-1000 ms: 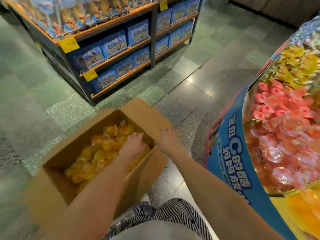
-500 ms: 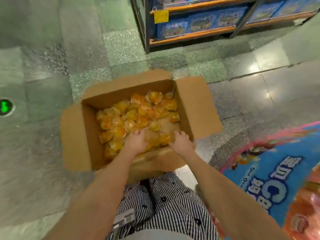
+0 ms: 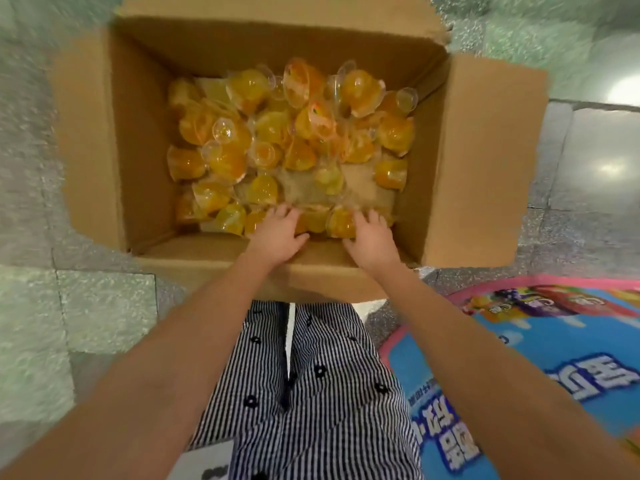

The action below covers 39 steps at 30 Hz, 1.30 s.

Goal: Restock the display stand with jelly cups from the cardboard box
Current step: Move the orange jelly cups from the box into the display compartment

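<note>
Green speckled floor tiles (image 3: 104,323) carry an open cardboard box (image 3: 145,133), its flaps folded out, right in front of the person's striped clothing (image 3: 311,393). Orange jelly cups (image 3: 242,133) lie loose on the box bottom, tumbled every way: some on their sides, some with the lid up. A bare patch of cardboard shows between the near row and the main heap.

Both hands are down inside the box at its near wall. The left hand (image 3: 277,233) and the right hand (image 3: 372,237) sit palm down, close together but apart, with a few cups in the gap between them. Fingers of both bend down over the near row, thumbs turned inward toward each other. It looks like a two-handed scoop being set. Whether either hand has closed on a cup I cannot tell, since the fingertips are buried among the cups.

What the lift turns on is this: the cups to be taken lie just ahead of and between the palms, so the hands need to close toward each other. The bulk of the stock lies further off, toward the far wall and to the left. The cups are round, so their axis matters little.

The stand (image 3: 519,358), blue with a pink rim, lies to the person's right and nearer than the box. The right hand is on its side, so the load would swing right and back.
</note>
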Available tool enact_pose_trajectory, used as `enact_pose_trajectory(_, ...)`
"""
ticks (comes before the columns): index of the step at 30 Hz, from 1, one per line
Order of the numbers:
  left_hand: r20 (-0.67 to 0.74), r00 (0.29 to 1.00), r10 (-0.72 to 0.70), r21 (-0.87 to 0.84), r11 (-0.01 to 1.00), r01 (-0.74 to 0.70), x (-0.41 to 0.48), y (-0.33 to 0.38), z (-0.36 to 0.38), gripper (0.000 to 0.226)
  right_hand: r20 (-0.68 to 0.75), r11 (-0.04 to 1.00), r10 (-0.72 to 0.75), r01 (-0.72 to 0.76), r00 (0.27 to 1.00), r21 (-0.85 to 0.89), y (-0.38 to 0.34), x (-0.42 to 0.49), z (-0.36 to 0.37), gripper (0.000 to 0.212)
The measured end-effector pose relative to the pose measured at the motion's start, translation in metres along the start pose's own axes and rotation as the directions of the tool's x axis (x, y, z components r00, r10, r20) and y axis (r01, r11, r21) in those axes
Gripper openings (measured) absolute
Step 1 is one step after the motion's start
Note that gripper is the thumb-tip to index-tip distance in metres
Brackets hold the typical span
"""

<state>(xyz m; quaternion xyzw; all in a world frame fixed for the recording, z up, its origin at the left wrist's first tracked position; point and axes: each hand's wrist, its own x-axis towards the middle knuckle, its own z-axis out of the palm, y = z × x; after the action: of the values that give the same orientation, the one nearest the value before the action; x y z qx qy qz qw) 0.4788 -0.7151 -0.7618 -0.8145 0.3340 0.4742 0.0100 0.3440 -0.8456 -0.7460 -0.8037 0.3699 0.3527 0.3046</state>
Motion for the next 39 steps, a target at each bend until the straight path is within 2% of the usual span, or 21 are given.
enact_pose_trajectory(4, -0.017, 1.000, -0.013, -0.070, 0.997, 0.012, 0.024, -0.001, 0.016, 0.061, 0.031, 0.994, -0.067, 0.070, 0.997, -0.079, 0.003, 0.029, 0.005, 0.058)
enact_pose_trajectory(9, -0.061, 0.998, -0.029, -0.059, 0.998, 0.025, 0.050, -0.002, 0.028, 0.060, -0.032, 0.957, -0.191, 0.179, 0.981, -0.228, -0.002, 0.046, 0.023, 0.055)
enact_pose_trajectory(13, -0.106, 0.994, -0.019, -0.013, 1.000, 0.017, 0.058, -0.007, 0.033, 0.054, -0.061, 0.950, -0.172, 0.149, 0.983, -0.275, -0.003, 0.052, 0.036, 0.063)
enact_pose_trajectory(16, -0.073, 0.997, 0.009, 0.074, 0.997, -0.003, 0.060, -0.009, 0.035, 0.055, -0.038, 0.975, -0.031, 0.022, 0.999, -0.220, 0.004, 0.058, 0.035, 0.071)
enact_pose_trajectory(18, -0.057, 0.998, 0.019, 0.094, 0.996, -0.013, 0.061, -0.010, 0.037, 0.057, -0.026, 0.985, 0.014, -0.018, 1.000, -0.169, 0.011, 0.061, 0.033, 0.071)
enact_pose_trajectory(22, -0.043, 0.999, -0.022, 0.105, 0.994, 0.026, 0.065, 0.001, 0.037, 0.057, -0.061, 0.989, -0.044, 0.035, 0.997, -0.141, 0.021, 0.059, 0.032, 0.071)
enact_pose_trajectory(26, -0.013, 0.997, -0.082, 0.157, 0.984, 0.083, 0.069, 0.015, 0.039, 0.060, -0.129, 0.997, -0.070, 0.065, 0.989, -0.038, 0.025, 0.057, 0.028, 0.074)
enact_pose_trajectory(31, -0.042, 0.994, -0.103, 0.060, 0.993, 0.106, 0.067, 0.020, 0.039, 0.074, -0.220, 0.996, -0.094, 0.091, 0.971, -0.025, 0.033, 0.046, 0.026, 0.069)
enact_pose_trajectory(36, -0.020, 0.999, -0.051, 0.023, 0.998, 0.051, 0.066, 0.017, 0.044, 0.071, -0.241, 0.993, -0.059, 0.082, 0.969, 0.086, 0.032, 0.041, 0.022, 0.073)
enact_pose_trajectory(39, -0.046, 0.996, -0.075, -0.090, 0.993, 0.071, 0.070, 0.013, 0.047, 0.065, -0.274, 0.988, -0.029, 0.069, 0.961, 0.136, 0.034, 0.038, 0.023, 0.068)
